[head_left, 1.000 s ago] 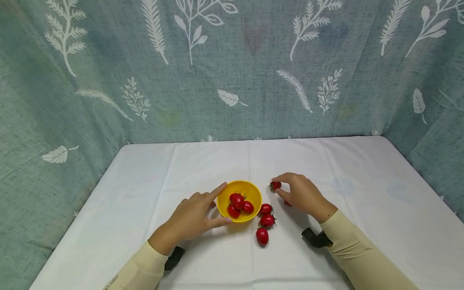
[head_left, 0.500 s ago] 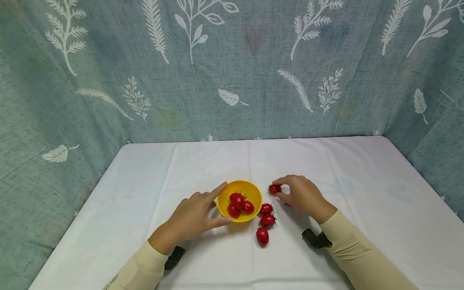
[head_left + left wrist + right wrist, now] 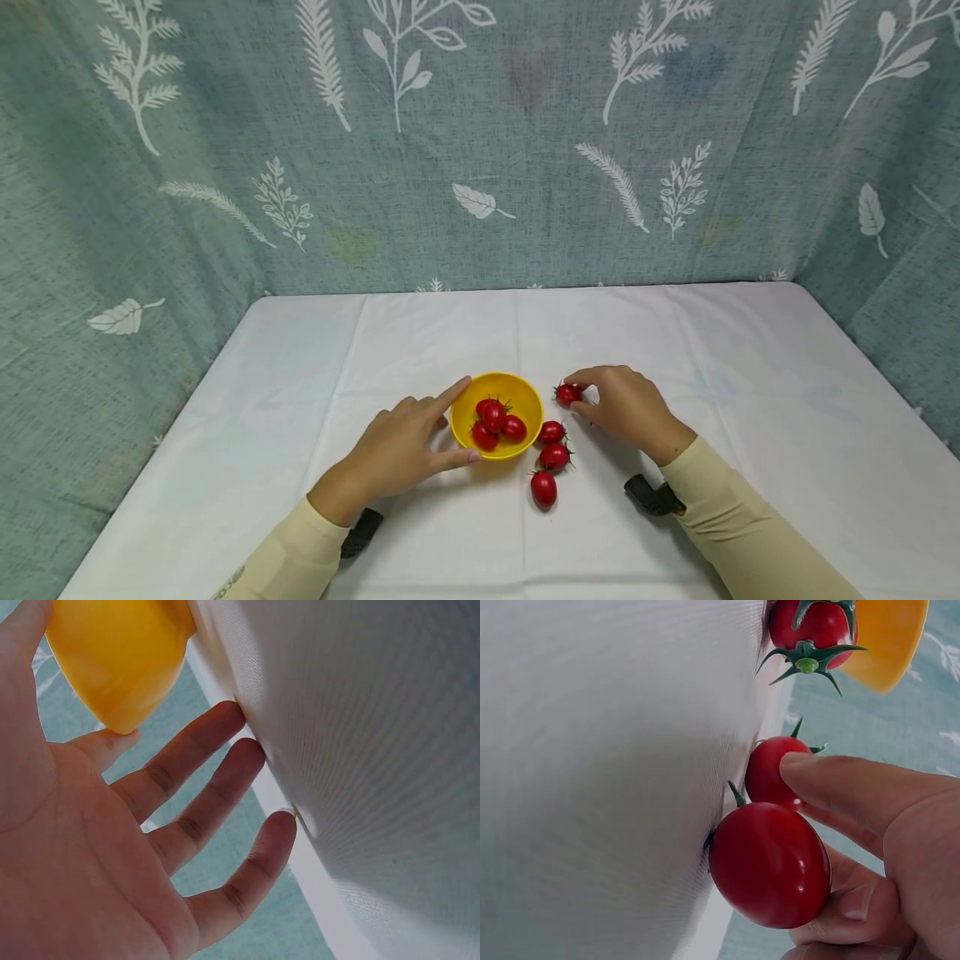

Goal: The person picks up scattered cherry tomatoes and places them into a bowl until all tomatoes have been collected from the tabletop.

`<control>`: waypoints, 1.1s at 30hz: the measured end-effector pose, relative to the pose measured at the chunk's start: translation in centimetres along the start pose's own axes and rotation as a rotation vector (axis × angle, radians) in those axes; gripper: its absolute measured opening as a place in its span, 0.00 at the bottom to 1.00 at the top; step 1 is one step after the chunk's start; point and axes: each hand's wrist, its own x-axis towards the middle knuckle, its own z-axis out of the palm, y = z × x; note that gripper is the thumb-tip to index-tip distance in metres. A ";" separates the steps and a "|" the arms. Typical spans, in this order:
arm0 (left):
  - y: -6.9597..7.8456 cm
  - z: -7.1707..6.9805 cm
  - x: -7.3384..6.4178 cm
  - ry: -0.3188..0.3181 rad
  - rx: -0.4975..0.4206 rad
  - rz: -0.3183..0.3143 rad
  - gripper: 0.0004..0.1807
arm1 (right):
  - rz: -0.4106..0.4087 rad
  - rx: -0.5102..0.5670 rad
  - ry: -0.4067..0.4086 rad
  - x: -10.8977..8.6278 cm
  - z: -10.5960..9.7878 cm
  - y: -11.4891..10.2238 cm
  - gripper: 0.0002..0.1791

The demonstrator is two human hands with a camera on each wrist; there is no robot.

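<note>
With thumb and index finger spread along its rim, my left hand [image 3: 401,446] steadies a yellow bowl [image 3: 459,429]. The other left fingers [image 3: 217,795] are extended toward the white cloth. Inside the bowl lie several cherry tomatoes [image 3: 492,415] with green stems. My right hand [image 3: 626,408] pinches a cherry tomato [image 3: 567,395] between thumb and index finger, low over the cloth. Nearer the right wrist camera, another tomato [image 3: 769,862] sits against the curled fingers; in the head view the hand hides almost all of it.
Three loose tomatoes, the nearest one [image 3: 543,489] included, lie in a line just right of the bowl. A white cloth [image 3: 300,383] covers the table, and a green leaf-patterned curtain [image 3: 525,208] hangs behind it and at both sides.
My right hand has drawn slightly toward me, and the pinched tomato has shifted a little nearer and turned. The tomato beneath that hand has become more hidden. My left hand and the bowl stay put.
</note>
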 end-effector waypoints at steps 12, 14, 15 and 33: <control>0.0 -0.1 0.0 -0.005 0.001 -0.001 0.52 | 0.002 -0.001 0.012 0.0 0.0 -0.3 0.17; 0.0 -0.1 0.0 -0.005 0.001 -0.001 0.52 | -0.007 0.002 0.018 0.0 0.1 -0.3 0.16; 0.0 -0.1 0.0 -0.005 0.001 -0.001 0.52 | -0.010 0.002 0.021 0.0 0.1 -0.2 0.16; 0.0 -0.1 0.0 -0.003 0.001 0.005 0.52 | -0.042 0.008 0.066 -0.1 -0.1 -0.3 0.18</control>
